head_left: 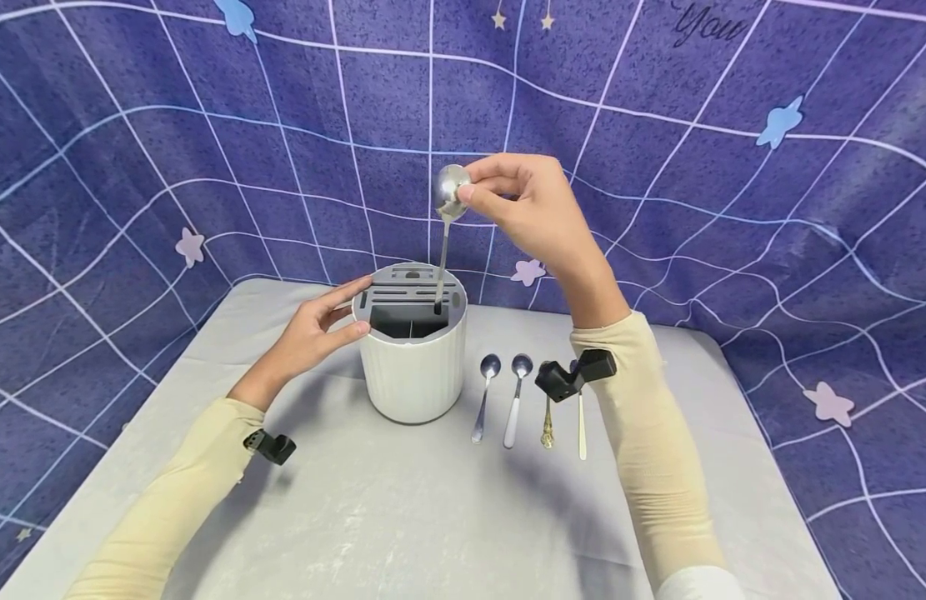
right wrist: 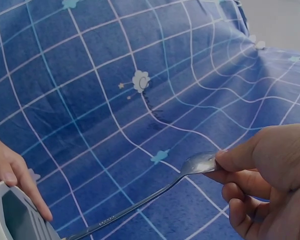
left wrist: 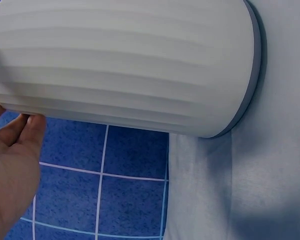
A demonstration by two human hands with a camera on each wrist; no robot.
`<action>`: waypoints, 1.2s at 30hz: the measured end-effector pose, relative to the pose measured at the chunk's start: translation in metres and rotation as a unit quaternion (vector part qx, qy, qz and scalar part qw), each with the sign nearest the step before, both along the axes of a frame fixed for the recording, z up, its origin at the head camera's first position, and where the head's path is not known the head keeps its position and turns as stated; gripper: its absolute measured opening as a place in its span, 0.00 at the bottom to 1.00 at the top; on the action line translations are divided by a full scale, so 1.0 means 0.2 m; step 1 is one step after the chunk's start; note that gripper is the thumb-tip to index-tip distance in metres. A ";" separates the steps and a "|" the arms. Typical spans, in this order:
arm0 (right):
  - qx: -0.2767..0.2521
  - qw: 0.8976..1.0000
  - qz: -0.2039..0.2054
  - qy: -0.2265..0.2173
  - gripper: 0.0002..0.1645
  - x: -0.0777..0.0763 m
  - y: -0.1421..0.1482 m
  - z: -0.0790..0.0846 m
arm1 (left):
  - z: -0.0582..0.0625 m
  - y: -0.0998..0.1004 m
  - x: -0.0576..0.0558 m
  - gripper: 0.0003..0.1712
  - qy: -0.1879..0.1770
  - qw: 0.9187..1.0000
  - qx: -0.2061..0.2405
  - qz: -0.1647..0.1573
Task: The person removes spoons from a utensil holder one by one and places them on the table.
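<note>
My right hand pinches a metal spoon by its bowl, between thumb and fingers. The spoon hangs bowl up, its handle slanting down to the open compartment of a white, ribbed utensil holder. In the right wrist view the spoon's handle reaches the holder's rim at lower left. My left hand holds the holder at its left side, thumb at the front of the rim and fingers farther back. In the left wrist view, its fingertips touch the holder's wall near the top.
Several spoons lie on the white-covered table right of the holder: a silver one, a white-handled one, a gold ornate one and a cream-handled one. My right forearm partly covers the last two. A blue gridded cloth hangs behind.
</note>
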State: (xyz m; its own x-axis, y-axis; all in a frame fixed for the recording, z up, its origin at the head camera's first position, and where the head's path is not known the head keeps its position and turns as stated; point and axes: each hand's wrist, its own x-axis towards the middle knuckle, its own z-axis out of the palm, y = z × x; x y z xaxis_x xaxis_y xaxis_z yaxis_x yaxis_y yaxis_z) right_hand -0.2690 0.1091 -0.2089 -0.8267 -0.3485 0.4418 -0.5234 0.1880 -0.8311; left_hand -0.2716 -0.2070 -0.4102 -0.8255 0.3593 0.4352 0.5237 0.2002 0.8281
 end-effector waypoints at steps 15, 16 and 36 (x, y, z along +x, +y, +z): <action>-0.004 0.999 -0.032 0.020 0.09 0.01 0.19 -0.04 | 0.00 -0.01 0.00 0.37 0.000 1.000 0.003 -0.005; -0.007 0.999 -0.032 0.016 0.09 0.01 0.20 -0.04 | 0.00 -0.01 0.00 0.37 0.000 1.000 0.004 -0.005; 0.053 0.992 -0.113 -0.031 0.11 -0.06 0.47 -0.22 | 0.00 0.00 0.00 0.37 0.001 1.000 0.003 -0.006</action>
